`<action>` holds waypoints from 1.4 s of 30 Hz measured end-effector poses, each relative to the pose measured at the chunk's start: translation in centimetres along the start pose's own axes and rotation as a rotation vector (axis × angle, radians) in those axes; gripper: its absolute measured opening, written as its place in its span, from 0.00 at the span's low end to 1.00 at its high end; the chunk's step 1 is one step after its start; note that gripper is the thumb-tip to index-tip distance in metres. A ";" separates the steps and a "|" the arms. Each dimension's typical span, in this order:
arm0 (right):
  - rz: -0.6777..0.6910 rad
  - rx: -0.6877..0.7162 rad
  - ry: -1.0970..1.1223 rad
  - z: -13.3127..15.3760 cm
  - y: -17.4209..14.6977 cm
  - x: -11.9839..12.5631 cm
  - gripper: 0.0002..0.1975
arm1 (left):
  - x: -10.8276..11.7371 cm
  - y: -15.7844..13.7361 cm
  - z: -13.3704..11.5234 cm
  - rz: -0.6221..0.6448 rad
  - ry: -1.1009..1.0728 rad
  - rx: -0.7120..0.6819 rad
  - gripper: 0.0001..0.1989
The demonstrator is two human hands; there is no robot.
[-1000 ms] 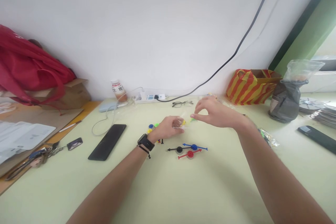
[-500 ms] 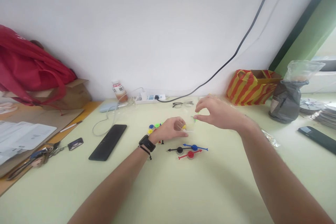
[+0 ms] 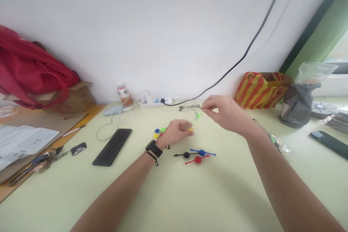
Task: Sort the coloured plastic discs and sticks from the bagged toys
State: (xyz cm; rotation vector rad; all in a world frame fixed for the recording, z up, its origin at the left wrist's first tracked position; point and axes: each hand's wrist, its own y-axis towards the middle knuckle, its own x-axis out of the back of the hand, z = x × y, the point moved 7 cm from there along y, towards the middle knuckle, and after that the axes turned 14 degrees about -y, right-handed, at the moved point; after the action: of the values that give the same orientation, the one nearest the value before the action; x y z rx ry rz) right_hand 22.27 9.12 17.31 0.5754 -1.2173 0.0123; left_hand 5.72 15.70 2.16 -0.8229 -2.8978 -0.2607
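Observation:
My left hand [image 3: 178,132], with a black watch on its wrist, curls its thumb and fingers around a small yellow plastic piece [image 3: 189,129]. My right hand [image 3: 225,112] is raised farther back with thumb and forefinger pinched; what lies between the tips is too small to make out. Just left of those fingertips is a bright green piece [image 3: 197,116], blurred, with faint clear film around it. In front lie a black arrow spinner [image 3: 186,155], a blue one [image 3: 201,152] and a red one [image 3: 198,160]. Small coloured discs [image 3: 157,131] sit partly behind my left hand.
A black phone-like slab [image 3: 112,147] lies at left, near keys [image 3: 40,161]. Eyeglasses [image 3: 189,108], a power strip [image 3: 154,101] and a drink bottle [image 3: 124,93] stand along the wall. At right are a striped bag [image 3: 258,90], a grey bag [image 3: 296,105] and a dark phone [image 3: 330,144].
My right hand has lifted slightly and its fingers have closed into a pinch. The clear film between my hands shows less, and the green piece is more visible. The spinners stay put.

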 end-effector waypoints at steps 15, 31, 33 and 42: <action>0.082 0.064 0.058 3.6 0.0 -2.5 0.22 | 0.4 -0.1 -1.8 -0.182 0.285 -0.119 0.27; 0.235 0.064 -0.047 1.6 -0.5 -3.4 0.10 | -1.5 -0.6 -2.7 0.062 0.043 -0.056 0.21; 0.252 0.087 -0.034 1.6 -0.5 -3.8 0.08 | -1.6 -0.6 -2.8 0.077 0.049 -0.049 0.21; 0.079 0.082 -0.091 2.0 -0.3 -2.2 0.03 | -0.2 -0.5 -1.3 0.050 0.085 0.014 0.26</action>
State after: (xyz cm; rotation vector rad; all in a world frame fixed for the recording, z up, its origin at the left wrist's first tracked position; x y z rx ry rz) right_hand 19.78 8.64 15.65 0.6043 -1.3323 0.1040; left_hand 5.73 14.92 3.35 -0.8586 -2.7932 -0.2632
